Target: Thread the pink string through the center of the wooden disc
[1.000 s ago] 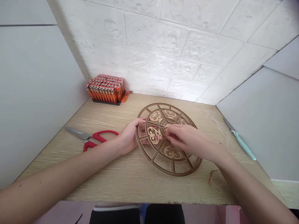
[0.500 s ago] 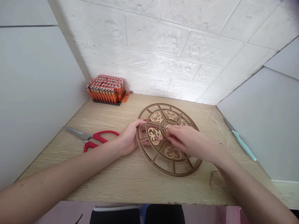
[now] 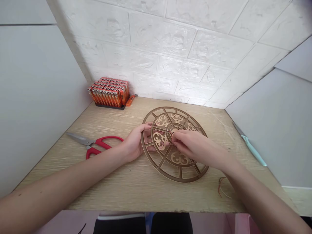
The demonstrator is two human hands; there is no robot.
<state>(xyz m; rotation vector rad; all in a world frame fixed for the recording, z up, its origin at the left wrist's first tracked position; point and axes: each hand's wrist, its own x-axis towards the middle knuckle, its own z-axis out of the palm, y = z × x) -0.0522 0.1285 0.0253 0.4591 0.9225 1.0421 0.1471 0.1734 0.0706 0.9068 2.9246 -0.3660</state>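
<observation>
A round brown openwork disc (image 3: 180, 174) with scroll-shaped cutouts is held tilted above the tabletop. My left hand (image 3: 136, 143) grips its left rim, thumb on the front and fingers behind, partly showing through the openings. At the disc's centre my right hand (image 3: 188, 143) is closed in a pinch. What lies between those fingertips is too small and hidden to make out. Red-handled scissors (image 3: 91, 143) lie left of my left forearm. Thin red and white threads (image 3: 220, 188) rest on the table beside my right forearm.
A black tray of orange lighters (image 3: 109, 94) stands at the back left, with one orange lighter (image 3: 130, 100) lying beside it. A knife with a mint-green handle (image 3: 253, 151) lies along the right panel. A white brick-pattern wall (image 3: 185, 68) closes off the back.
The view has shifted slightly. Both hands stay on the disc in nearly the same pose, the right still pinching at its centre.
</observation>
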